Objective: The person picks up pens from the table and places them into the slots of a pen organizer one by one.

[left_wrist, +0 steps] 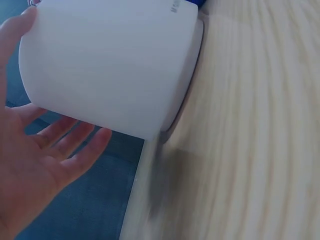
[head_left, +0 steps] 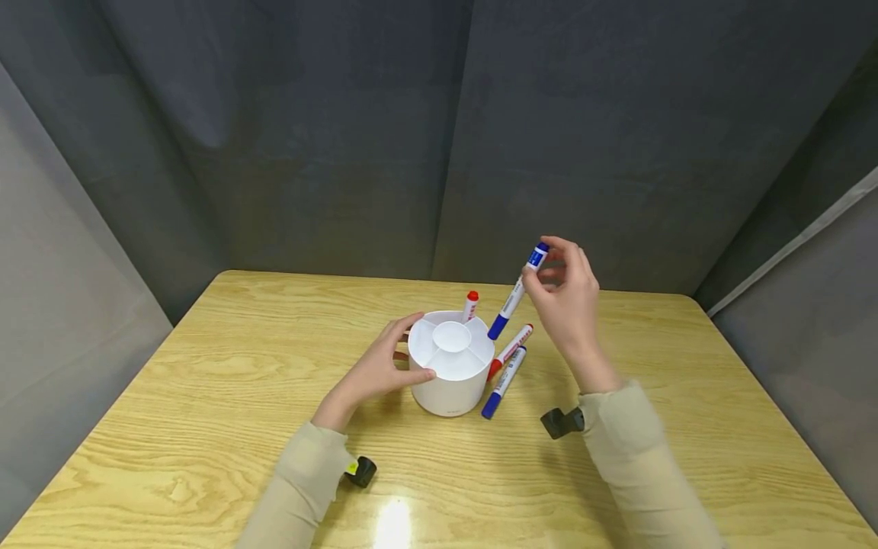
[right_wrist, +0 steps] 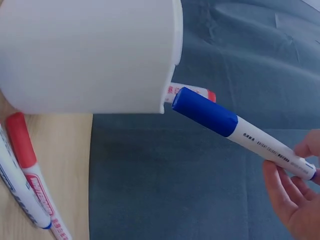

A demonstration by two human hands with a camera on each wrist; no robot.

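Note:
A white round pen holder (head_left: 449, 381) with divided compartments stands mid-table. My left hand (head_left: 403, 352) cups its left side, the thumb at the front and the fingers curled round the back; the left wrist view shows the palm (left_wrist: 35, 160) against the holder's wall (left_wrist: 110, 65). My right hand (head_left: 552, 268) pinches the top end of a blue marker (head_left: 516, 293) and holds it tilted, its blue cap just beside the holder's right rim. The right wrist view shows that marker (right_wrist: 240, 132) next to the holder (right_wrist: 90, 55). A red marker (head_left: 470, 305) stands in a far compartment.
A red marker (head_left: 511, 349) and a blue marker (head_left: 503, 381) lie on the wooden table (head_left: 240, 366) just right of the holder. Grey curtains close off the back and both sides. Black wrist-camera mounts (head_left: 561, 422) sit below my sleeves.

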